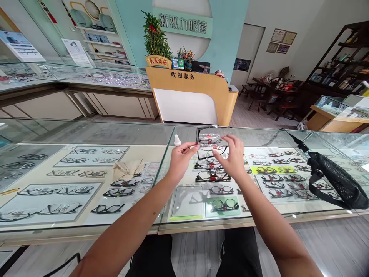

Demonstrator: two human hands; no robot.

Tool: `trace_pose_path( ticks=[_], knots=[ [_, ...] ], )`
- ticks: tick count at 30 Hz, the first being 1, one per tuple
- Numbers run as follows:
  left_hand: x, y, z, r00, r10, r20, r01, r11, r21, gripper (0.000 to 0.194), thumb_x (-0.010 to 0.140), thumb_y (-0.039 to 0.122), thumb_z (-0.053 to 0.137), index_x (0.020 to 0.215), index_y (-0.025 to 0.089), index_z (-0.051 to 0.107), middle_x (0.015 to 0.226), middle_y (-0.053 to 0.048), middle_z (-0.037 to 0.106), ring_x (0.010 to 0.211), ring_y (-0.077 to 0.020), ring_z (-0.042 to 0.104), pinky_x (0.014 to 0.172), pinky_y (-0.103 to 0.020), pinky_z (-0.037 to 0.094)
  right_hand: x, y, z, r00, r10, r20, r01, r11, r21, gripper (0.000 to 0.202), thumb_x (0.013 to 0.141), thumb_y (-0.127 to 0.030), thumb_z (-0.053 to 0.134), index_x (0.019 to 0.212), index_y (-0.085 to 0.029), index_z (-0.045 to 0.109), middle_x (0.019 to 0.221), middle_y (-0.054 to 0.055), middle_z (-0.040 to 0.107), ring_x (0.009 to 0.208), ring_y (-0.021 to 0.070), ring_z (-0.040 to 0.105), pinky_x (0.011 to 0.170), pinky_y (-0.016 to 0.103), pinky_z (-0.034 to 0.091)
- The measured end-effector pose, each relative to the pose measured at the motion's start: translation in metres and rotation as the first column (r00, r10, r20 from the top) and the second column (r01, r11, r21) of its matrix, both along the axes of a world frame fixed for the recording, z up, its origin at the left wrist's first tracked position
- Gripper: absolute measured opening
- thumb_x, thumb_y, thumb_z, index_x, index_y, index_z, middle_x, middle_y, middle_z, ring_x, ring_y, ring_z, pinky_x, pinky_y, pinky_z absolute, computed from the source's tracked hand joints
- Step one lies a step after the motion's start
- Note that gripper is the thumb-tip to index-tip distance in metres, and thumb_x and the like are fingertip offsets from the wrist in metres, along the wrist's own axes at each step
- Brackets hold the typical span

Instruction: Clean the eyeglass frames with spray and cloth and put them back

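Observation:
My left hand (183, 157) pinches the front of a pair of black-rimmed glasses (198, 135) between thumb and fingers, above the glass counter top. The glasses stand on edge, with both temples unfolded and pointing right. On their right side my right hand (234, 158) has thumb and fingers spread apart around the ends of the temples. Its thumb tip is close to the lower temple; whether they touch I cannot tell. Just behind my left hand stands a small white bottle (177, 141). Under the glass below my hands lie several dark glasses (213, 176) in a column.
A beige cloth (127, 169) lies on the left part of the glass counter (164, 227). On the right rests a black mesh bag (336, 179) with its strap. Rows of glasses fill the case below. Beyond the aisle stands a wooden cashier desk (225, 100).

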State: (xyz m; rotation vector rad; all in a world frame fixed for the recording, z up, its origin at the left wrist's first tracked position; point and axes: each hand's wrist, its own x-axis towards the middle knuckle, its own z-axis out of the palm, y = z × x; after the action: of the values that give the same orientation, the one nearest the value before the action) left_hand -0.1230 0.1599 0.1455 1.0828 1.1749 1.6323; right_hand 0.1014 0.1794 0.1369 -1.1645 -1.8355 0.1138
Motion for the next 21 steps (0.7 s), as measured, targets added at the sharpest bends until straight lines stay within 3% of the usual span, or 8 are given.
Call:
trace_pose_path(
  ticks=[3,8,12,17,19,21],
  knots=[
    [0.007,-0.005,-0.007,0.991,-0.076,-0.112,0.077,0.997,0.009,0.043,0.072,0.055,0.101,0.097,0.021,0.091,0.055,0.006,0.045,0.058,-0.0116,0.039,0.060,-0.031,0.036,-0.012,-0.007,-0.004,0.978,0.188,0.086,-0.185,0.982,-0.045,0.061,0.101,-0.050,0.077,0.155,-0.026,0.064,0.159,0.018,0.065,0.147,0.0403,0.059,0.124,0.062,0.046],
    [0.013,-0.007,-0.015,0.974,-0.180,-0.137,0.186,0.982,0.036,0.040,0.074,0.053,0.100,0.096,0.020,0.091,0.055,0.005,0.047,0.057,-0.0142,0.047,0.058,-0.032,0.042,-0.022,-0.016,-0.007,0.945,0.315,0.085,-0.302,0.943,-0.139,0.052,0.106,-0.041,0.072,0.155,-0.026,0.066,0.153,0.015,0.072,0.147,0.0378,0.060,0.127,0.061,0.046],
    [0.014,-0.006,-0.018,0.970,-0.208,-0.129,0.212,0.977,0.018,0.041,0.074,0.053,0.100,0.098,0.021,0.090,0.054,0.005,0.044,0.058,-0.0147,0.047,0.060,-0.033,0.043,-0.022,-0.021,-0.003,0.944,0.323,0.072,-0.310,0.938,-0.156,0.050,0.108,-0.034,0.065,0.158,-0.026,0.064,0.143,0.014,0.075,0.141,0.0362,0.063,0.123,0.057,0.052],
    [0.013,-0.007,-0.012,0.964,-0.216,-0.155,0.221,0.975,0.016,0.039,0.079,0.054,0.094,0.101,0.022,0.089,0.060,0.006,0.039,0.060,-0.0140,0.040,0.060,-0.032,0.037,-0.022,-0.023,-0.001,0.948,0.296,0.115,-0.272,0.944,-0.184,0.047,0.110,-0.036,0.062,0.156,-0.025,0.065,0.151,0.014,0.072,0.146,0.0379,0.059,0.127,0.058,0.049],
    [0.010,-0.008,-0.009,0.962,-0.182,-0.204,0.196,0.979,0.052,0.037,0.084,0.050,0.090,0.108,0.023,0.086,0.065,0.007,0.036,0.061,-0.0127,0.036,0.060,-0.030,0.033,-0.021,-0.022,-0.001,0.950,0.284,0.130,-0.259,0.949,-0.181,0.047,0.111,-0.039,0.060,0.155,-0.023,0.065,0.154,0.016,0.070,0.147,0.0386,0.058,0.129,0.059,0.047],
    [0.005,-0.007,-0.006,0.963,-0.076,-0.259,0.112,0.985,0.129,0.032,0.087,0.044,0.087,0.110,0.024,0.082,0.071,0.007,0.037,0.064,-0.0127,0.038,0.064,-0.029,0.036,-0.018,-0.019,0.000,0.958,0.256,0.130,-0.231,0.956,-0.183,0.048,0.112,-0.042,0.059,0.156,-0.023,0.065,0.155,0.016,0.068,0.147,0.0388,0.058,0.129,0.060,0.046]
  ],
)
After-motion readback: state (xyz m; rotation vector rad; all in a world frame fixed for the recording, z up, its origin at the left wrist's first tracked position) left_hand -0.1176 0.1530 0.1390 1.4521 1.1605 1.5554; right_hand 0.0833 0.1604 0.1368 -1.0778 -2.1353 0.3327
